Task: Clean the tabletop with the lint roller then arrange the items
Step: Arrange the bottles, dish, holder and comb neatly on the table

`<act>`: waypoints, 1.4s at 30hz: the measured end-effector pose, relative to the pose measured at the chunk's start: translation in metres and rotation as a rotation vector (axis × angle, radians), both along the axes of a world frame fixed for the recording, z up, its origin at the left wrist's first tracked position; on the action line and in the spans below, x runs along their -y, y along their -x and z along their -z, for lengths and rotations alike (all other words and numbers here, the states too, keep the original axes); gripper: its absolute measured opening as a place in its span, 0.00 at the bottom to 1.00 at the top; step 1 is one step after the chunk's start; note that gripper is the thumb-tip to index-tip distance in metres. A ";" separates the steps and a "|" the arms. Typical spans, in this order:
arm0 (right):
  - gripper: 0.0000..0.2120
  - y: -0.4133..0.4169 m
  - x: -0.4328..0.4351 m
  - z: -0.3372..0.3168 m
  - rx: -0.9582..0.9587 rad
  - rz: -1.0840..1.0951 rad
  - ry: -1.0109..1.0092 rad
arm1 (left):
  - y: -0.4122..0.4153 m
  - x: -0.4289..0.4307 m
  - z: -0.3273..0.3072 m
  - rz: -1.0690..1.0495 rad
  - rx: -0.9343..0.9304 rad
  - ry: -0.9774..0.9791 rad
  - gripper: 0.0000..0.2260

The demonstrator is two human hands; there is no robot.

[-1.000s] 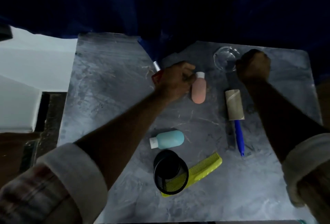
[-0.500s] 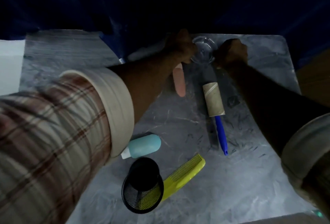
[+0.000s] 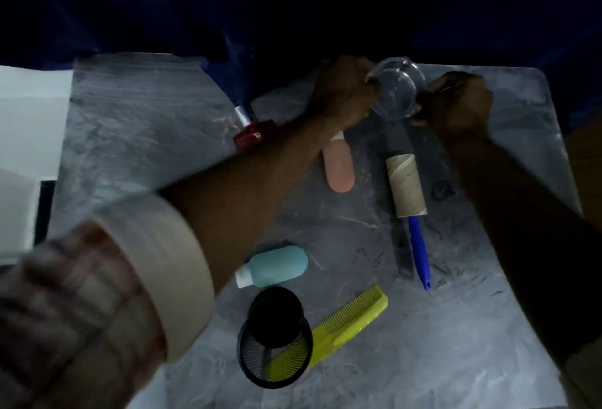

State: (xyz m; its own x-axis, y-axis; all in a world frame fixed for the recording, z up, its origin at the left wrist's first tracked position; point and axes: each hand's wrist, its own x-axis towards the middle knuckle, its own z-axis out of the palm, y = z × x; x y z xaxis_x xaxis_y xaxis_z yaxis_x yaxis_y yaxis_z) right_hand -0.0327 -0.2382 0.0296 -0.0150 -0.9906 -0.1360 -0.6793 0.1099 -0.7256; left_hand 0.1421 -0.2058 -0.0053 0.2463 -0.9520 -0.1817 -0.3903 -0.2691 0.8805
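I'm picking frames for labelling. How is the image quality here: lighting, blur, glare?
Head view: dim overall, with the background nearly black; the near left sleeve is smeared by motion blur; the lint roller, comb and blue bottle stay fairly sharp; faint highlights edge the clear glass dish; the right hand sits in shadow.

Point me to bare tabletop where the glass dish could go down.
Free: the table's far-left stretch, left of the red bottle, and the near-right corner, right of the roller and comb. Crowded: the middle, around the pink bottle, blue bottle and mesh cup.
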 end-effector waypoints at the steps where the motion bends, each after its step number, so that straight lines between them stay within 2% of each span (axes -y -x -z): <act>1: 0.11 -0.004 -0.008 -0.009 0.050 0.023 -0.004 | 0.000 -0.015 -0.008 -0.018 0.030 0.049 0.11; 2: 0.11 -0.007 -0.019 -0.015 0.089 0.017 0.001 | -0.002 -0.032 -0.017 -0.058 0.033 0.105 0.13; 4: 0.06 -0.014 -0.046 -0.027 0.133 -0.027 0.006 | -0.008 -0.065 -0.028 -0.151 -0.082 0.194 0.18; 6: 0.06 -0.030 -0.074 -0.033 0.217 -0.062 -0.042 | -0.022 -0.103 -0.035 -0.229 -0.143 0.272 0.17; 9: 0.05 -0.067 -0.116 -0.036 0.309 -0.181 -0.119 | -0.052 -0.170 -0.043 -0.383 -0.142 0.282 0.16; 11: 0.09 -0.103 -0.138 -0.031 0.390 -0.239 -0.183 | -0.080 -0.210 -0.041 -0.494 -0.223 0.283 0.17; 13: 0.09 -0.139 -0.157 -0.021 0.348 -0.327 -0.212 | -0.110 -0.241 -0.034 -0.587 -0.253 0.247 0.17; 16: 0.06 -0.184 -0.174 -0.004 0.173 -0.466 -0.216 | -0.151 -0.272 -0.015 -0.659 -0.191 0.161 0.15; 19: 0.09 -0.217 -0.182 0.018 0.128 -0.503 -0.317 | -0.186 -0.289 0.003 -0.646 -0.146 0.086 0.13; 24: 0.23 -0.248 -0.178 0.053 0.018 -0.558 -0.363 | -0.217 -0.292 0.019 -0.590 -0.203 0.090 0.12; 29: 0.12 -0.260 -0.176 0.062 -0.065 -0.545 -0.384 | -0.228 -0.290 0.036 -0.586 -0.216 0.052 0.11; 35: 0.16 -0.268 -0.179 0.075 -0.092 -0.557 -0.350 | -0.231 -0.294 0.052 -0.587 -0.199 0.107 0.08; 42: 0.15 -0.269 -0.183 0.082 -0.102 -0.540 -0.384 | -0.237 -0.286 0.053 -0.554 -0.080 0.104 0.07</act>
State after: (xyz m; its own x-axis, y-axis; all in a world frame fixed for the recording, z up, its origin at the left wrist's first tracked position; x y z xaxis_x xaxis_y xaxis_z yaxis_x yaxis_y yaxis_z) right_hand 0.2364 -0.0551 -0.0519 0.4378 -0.7443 -0.5043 -0.7745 -0.0274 -0.6319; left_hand 0.3794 0.0804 -0.0581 0.7035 -0.6982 -0.1324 -0.1468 -0.3250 0.9343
